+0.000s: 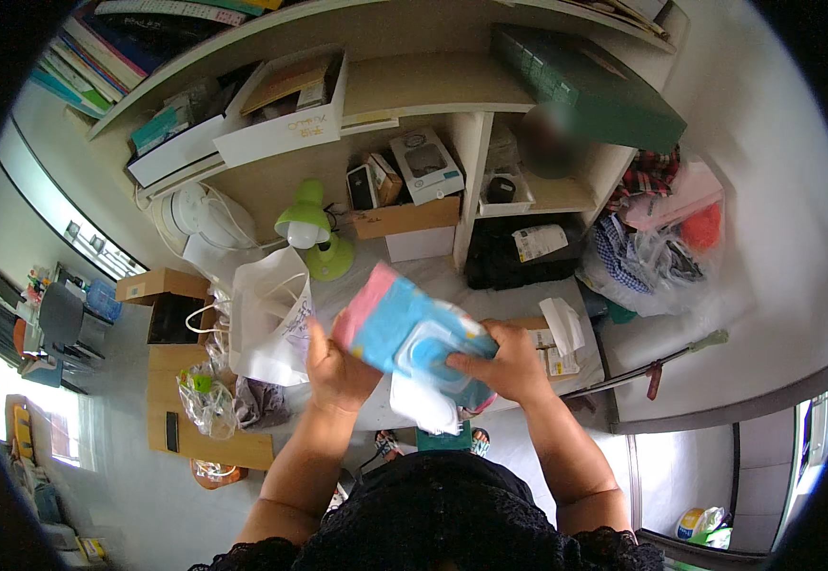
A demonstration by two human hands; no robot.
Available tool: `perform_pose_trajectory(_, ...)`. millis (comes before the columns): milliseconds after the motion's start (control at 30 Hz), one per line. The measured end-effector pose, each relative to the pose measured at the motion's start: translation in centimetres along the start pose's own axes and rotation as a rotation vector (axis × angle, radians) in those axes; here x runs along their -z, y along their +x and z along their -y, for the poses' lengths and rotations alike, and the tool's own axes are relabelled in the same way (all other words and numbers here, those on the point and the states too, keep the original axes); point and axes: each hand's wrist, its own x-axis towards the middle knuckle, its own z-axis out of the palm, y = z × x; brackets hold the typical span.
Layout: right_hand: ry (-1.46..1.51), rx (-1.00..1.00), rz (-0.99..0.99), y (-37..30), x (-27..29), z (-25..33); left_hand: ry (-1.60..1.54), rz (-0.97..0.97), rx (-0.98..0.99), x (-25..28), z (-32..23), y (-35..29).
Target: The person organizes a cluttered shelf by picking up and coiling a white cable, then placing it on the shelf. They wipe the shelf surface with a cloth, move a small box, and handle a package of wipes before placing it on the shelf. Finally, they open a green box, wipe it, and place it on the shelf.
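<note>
A blue and pink soft pack of wet wipes (385, 319), smeared a little by motion, is tilted between my hands above the desk. My right hand (514, 366) grips its right end, the thumb lying on top beside the oval opening. A white flap, seemingly the raised lid (423, 404), hangs from the pack's near side. My left hand (343, 371) is against the left end with its thumb sticking up; its other fingers are hidden behind the pack. Just beyond my left hand stands a white paper bag (266, 324) with its handles up.
Behind the pack is a green desk lamp (309, 228). White boxes (281, 133) and a dark green case (585, 86) fill the shelf above. To the right lie a clear bag of clothes (657, 257) and a thin stick (652, 366). A phone (171, 431) rests at left.
</note>
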Motion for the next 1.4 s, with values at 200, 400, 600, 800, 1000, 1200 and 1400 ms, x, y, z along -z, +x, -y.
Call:
perform_pose_trajectory(200,-0.001,-0.130,0.073,0.1,-1.7,0.3,0.340,-0.088,0.033,1.4,3.7,-1.2)
perform_pose_trajectory(400,-0.041,0.493,-0.096,-1.1,-0.7,0.9,0.343,-0.287,-0.052,1.2,3.1,-0.8)
perform_pose_trajectory(600,0.054,0.247,-0.111,-0.3,-1.7,-1.3,0.299,-0.174,0.017,0.6,3.3,-1.0)
perform_pose_trajectory(800,0.496,-0.121,0.173,-0.2,-1.2,-2.4,0.448,-0.098,0.165,1.5,2.3,-0.9)
perform_pose_trajectory(1000,0.818,-0.235,0.068,0.0,-1.8,-1.9,0.759,-0.198,0.142,0.4,3.5,-0.8)
perform_pose_trajectory(1200,0.797,-0.288,0.083,-0.5,-2.3,-2.3,0.798,-0.144,0.109,0.7,3.5,-1.0)
perform_pose_trajectory(1400,0.851,-0.277,0.044,-1.3,-2.8,-2.6,0.765,-0.078,0.154,0.5,3.2,-1.4)
